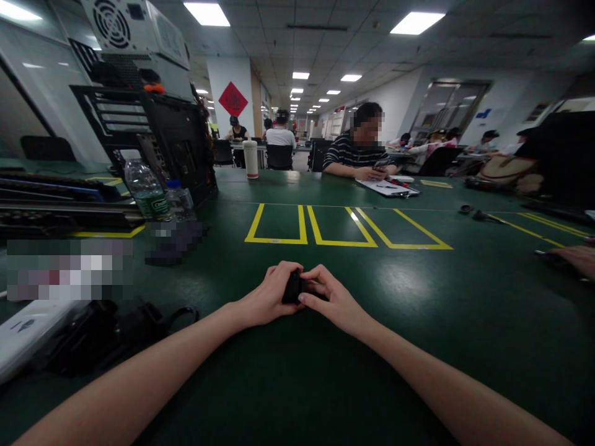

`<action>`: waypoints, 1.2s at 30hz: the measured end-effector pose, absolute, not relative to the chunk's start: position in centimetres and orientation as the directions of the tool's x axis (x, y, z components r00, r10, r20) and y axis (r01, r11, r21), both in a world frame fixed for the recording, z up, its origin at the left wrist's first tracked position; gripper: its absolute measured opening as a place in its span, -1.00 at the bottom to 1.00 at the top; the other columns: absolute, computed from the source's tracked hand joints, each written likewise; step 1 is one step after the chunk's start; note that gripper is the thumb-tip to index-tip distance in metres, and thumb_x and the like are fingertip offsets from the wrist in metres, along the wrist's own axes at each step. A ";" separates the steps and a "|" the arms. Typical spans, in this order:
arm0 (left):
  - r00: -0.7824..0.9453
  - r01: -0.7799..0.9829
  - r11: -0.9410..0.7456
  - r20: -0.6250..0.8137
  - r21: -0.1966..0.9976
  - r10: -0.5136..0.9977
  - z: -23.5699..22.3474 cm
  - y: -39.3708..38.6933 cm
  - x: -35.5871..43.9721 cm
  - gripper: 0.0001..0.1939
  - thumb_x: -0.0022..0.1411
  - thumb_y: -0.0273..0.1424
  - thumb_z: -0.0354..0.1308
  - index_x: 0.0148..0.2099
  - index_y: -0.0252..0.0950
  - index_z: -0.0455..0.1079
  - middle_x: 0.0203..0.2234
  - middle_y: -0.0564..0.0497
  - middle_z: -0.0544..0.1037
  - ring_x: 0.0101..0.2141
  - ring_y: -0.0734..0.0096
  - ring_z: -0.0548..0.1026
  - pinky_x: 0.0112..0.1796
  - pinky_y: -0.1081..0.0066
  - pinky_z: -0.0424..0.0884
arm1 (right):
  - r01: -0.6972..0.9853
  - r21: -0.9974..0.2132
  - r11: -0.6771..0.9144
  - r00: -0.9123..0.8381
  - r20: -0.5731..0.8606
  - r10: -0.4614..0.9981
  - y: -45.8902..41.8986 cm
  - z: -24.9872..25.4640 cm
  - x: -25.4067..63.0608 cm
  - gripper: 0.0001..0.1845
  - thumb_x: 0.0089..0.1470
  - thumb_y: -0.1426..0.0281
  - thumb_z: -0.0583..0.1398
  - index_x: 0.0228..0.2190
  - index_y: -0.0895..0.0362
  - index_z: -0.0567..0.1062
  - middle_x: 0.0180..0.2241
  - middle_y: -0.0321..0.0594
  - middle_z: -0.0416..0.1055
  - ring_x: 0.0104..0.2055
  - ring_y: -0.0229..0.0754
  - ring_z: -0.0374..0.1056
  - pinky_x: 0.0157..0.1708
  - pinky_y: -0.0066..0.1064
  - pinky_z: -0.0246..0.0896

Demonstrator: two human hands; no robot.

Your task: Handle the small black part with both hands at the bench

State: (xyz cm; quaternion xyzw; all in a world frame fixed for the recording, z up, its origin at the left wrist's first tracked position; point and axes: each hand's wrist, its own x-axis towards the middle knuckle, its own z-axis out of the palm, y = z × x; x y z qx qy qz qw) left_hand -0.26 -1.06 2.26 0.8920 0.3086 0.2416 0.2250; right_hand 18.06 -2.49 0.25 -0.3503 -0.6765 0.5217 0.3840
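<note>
Both of my hands meet over the green table [418, 297], a little in front of me. My left hand [269, 296] and my right hand [332, 300] are closed together round a small black object [294, 288]. Only a dark edge of it shows between the fingers, so I cannot name it. Both forearms rest low over the table.
Yellow taped rectangles [279, 224] mark the table beyond my hands. Two water bottles [146, 191] and a black computer case [176, 145] stand at the left, with black gear [106, 337] near my left arm. A person in a striped shirt [357, 155] sits opposite. Another person's hand [576, 257] lies at the right edge.
</note>
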 end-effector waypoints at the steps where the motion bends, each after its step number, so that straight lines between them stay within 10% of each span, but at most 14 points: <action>1: 0.692 0.444 -0.708 0.291 0.549 0.660 2.2 -1.0 -0.2 -0.44 0.04 -0.44 0.16 0.05 -0.19 -0.02 -0.09 -0.08 0.21 -0.10 0.19 0.25 -0.09 0.13 0.20 | 0.080 -0.975 0.209 -0.449 0.152 0.881 -2.5 0.2 18.0 -0.75 -0.03 0.42 0.16 -0.25 0.05 0.25 -0.18 -0.27 0.25 -0.08 -0.15 0.28 -0.17 -0.24 0.28; 36: 0.668 0.445 -0.718 0.336 0.536 0.664 1.1 -0.5 -0.1 -0.41 0.02 -0.42 0.18 0.04 -0.23 -0.04 -0.10 -0.08 0.20 -0.12 0.22 0.24 -0.09 0.17 0.22 | 0.081 -0.965 0.249 -0.440 0.189 0.878 -2.3 -0.3 18.0 -0.72 -0.04 0.43 0.17 -0.23 0.07 0.26 -0.18 -0.27 0.26 -0.08 -0.16 0.27 -0.14 -0.25 0.26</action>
